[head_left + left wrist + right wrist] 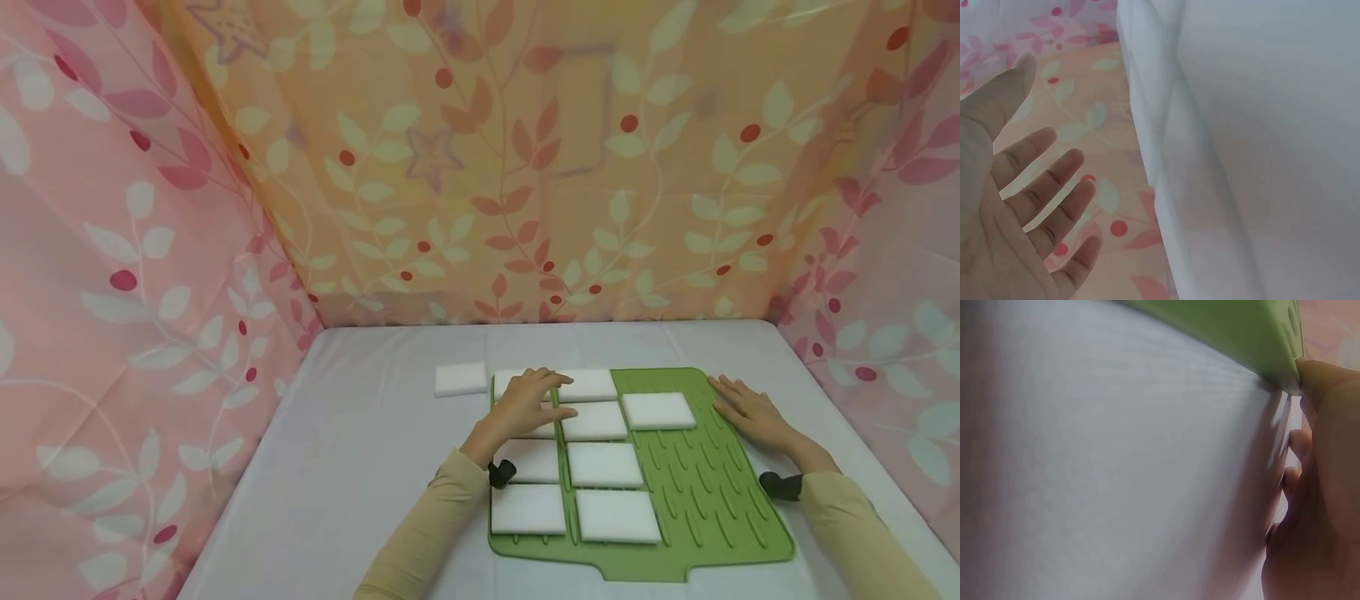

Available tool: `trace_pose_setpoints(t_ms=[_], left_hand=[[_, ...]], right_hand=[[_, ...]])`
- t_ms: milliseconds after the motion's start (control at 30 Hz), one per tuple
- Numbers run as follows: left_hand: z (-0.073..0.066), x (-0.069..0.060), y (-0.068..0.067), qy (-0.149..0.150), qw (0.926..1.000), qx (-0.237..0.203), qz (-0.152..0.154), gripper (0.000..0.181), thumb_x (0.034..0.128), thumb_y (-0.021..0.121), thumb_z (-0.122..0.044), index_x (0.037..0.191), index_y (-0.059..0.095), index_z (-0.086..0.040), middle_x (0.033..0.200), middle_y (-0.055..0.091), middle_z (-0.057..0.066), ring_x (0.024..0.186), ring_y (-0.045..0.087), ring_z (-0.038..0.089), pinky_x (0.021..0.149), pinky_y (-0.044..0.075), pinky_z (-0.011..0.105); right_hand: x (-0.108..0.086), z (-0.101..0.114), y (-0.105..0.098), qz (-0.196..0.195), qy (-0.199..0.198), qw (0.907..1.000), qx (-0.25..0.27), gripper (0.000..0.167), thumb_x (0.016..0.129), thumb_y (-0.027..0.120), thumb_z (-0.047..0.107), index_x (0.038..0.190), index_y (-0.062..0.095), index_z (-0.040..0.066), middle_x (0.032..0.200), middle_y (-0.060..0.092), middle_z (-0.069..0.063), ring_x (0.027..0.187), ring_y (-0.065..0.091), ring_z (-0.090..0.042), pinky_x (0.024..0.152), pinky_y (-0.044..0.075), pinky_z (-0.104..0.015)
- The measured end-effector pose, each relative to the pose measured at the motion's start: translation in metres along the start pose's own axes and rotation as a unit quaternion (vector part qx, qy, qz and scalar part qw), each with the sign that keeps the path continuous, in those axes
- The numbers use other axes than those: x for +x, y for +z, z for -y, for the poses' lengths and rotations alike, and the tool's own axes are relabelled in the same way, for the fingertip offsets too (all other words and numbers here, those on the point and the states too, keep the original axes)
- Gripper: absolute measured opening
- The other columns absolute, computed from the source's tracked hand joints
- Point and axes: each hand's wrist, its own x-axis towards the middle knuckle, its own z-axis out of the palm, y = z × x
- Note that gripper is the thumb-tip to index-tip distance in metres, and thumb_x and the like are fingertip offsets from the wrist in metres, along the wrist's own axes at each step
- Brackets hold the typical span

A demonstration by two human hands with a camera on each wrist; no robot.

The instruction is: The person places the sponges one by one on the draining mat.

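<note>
My left hand [522, 407] hangs over the left part of a green ridged mat [720, 500], its fingers spread and nothing in them. Several white rectangular blocks, like sponges, lie on the mat in two columns; the hand partly covers those at upper left. Nearest its fingertips is a top-row block [588, 385]. A lone block [658, 411] begins a third column. In the left wrist view, the palm and parted fingers [1063, 172] are bare. My right hand [757, 421] lies along the mat's right edge, thumb touching the rim in the right wrist view.
One more white block [461, 379] lies on the white-covered table [360, 433], just left of the mat's far corner. Leaf-patterned curtains [480, 167] stand behind the table and on both sides. Each wrist wears a small black camera [502, 473].
</note>
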Motion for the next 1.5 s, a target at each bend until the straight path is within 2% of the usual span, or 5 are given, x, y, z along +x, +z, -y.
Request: trace_pose_setpoints(t_ms=[233,533,1100,1333,1500], left_hand=[[0.023,-0.012,-0.002,-0.015,0.999,-0.035,-0.024,0.057,0.085,0.059,-0.052,0.133,0.05,-0.023,0.123,0.055,-0.002,0.11,0.049,0.019,0.094,0.036,0.046],[0.05,-0.027,-0.011,-0.046,0.9975,-0.033,-0.043,0.056,0.0848,0.059,-0.052,0.131,0.052,-0.02,0.126,0.053,0.0,0.112,0.049,0.022,0.094,0.036,0.046],[0.105,-0.049,-0.013,-0.081,0.9942,-0.012,-0.069,0.052,0.0839,0.067,-0.038,0.129,0.054,-0.014,0.127,0.052,0.007,0.117,0.046,0.029,0.095,0.035,0.053],[0.126,-0.054,-0.014,-0.098,0.9924,-0.001,-0.074,0.053,0.0837,0.068,-0.035,0.13,0.053,-0.014,0.13,0.05,0.008,0.122,0.042,0.032,0.095,0.033,0.057],[0.138,-0.056,-0.016,-0.108,0.9912,0.023,-0.073,0.057,0.0831,0.068,-0.036,0.132,0.051,-0.013,0.134,0.047,0.01,0.126,0.039,0.032,0.096,0.033,0.057]], right_hand=[[-0.002,-0.002,0.001,0.002,0.003,1.0,0.003,0.055,0.098,0.043,0.026,0.145,0.026,0.004,0.143,0.023,-0.034,0.127,0.014,-0.06,0.094,0.001,-0.074],[-0.002,-0.003,0.001,0.002,0.005,1.0,0.008,0.055,0.099,0.043,0.028,0.146,0.025,0.004,0.144,0.021,-0.034,0.128,0.013,-0.06,0.095,-0.001,-0.073],[-0.001,-0.002,0.001,-0.002,0.005,1.0,0.004,0.055,0.098,0.043,0.027,0.145,0.026,0.005,0.144,0.023,-0.033,0.128,0.014,-0.059,0.095,0.001,-0.074],[-0.001,-0.002,0.002,-0.002,0.009,1.0,0.001,0.055,0.098,0.044,0.027,0.146,0.026,0.007,0.144,0.023,-0.032,0.129,0.014,-0.058,0.095,0.001,-0.073],[-0.001,-0.002,0.001,-0.005,0.007,1.0,0.002,0.054,0.098,0.044,0.026,0.145,0.027,0.006,0.144,0.024,-0.033,0.128,0.015,-0.059,0.095,0.002,-0.074]])
